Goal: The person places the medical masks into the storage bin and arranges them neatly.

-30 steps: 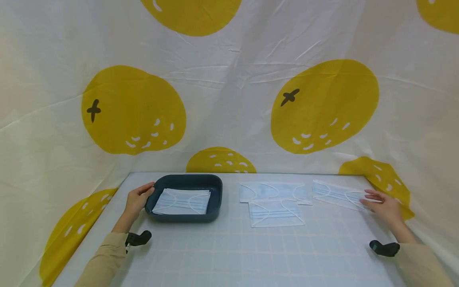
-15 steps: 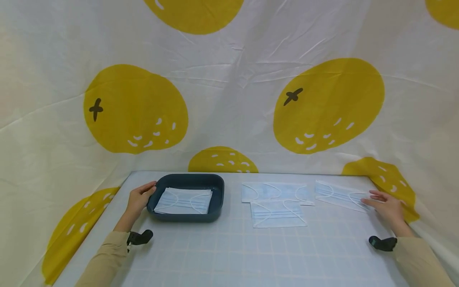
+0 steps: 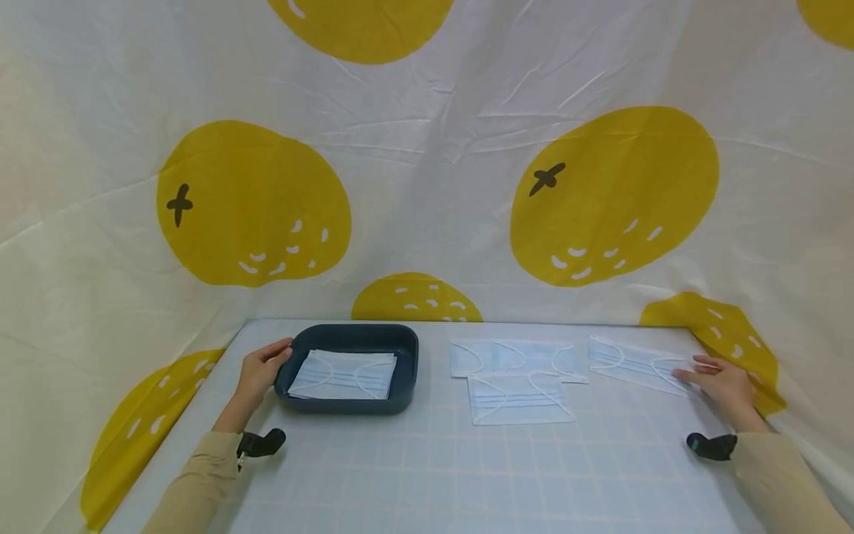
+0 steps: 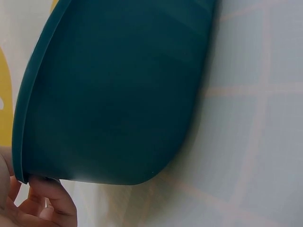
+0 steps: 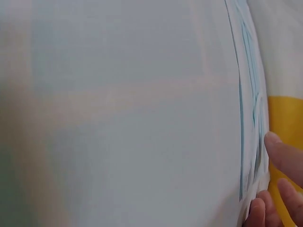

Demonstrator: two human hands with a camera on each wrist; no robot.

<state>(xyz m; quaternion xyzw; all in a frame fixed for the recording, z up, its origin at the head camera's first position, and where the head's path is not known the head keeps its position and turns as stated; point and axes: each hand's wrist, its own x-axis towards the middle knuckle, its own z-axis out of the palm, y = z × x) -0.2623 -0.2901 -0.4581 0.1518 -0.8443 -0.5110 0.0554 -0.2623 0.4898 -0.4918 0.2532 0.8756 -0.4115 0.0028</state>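
At the left end of a dark teal plastic tray (image 3: 412,371), my left hand (image 3: 256,377) grips the rim. The left wrist view has the tray's wall (image 4: 109,90) large, with fingers (image 4: 54,196) curled at its edge. Inside the tray lies a stack of pale blue pleated face masks (image 3: 343,376). My right hand (image 3: 727,389) pinches the right end of a single face mask (image 3: 627,363), which lies slightly slanted on the table. The right wrist view catches that mask (image 5: 251,85) nearly edge-on, fingertips (image 5: 283,153) at its end.
Two more face masks lie mid-table: one (image 3: 520,404) partly overlaps the other (image 3: 500,356) behind it. A pale checked cloth (image 3: 427,475) covers the table. Behind hangs a white curtain (image 3: 427,170) with yellow fruit prints, close to the table's back edge.
My right thumb and fingers have drawn closer together at the mask's end. The view has shifted slightly. My left hand stays on the tray's rim.
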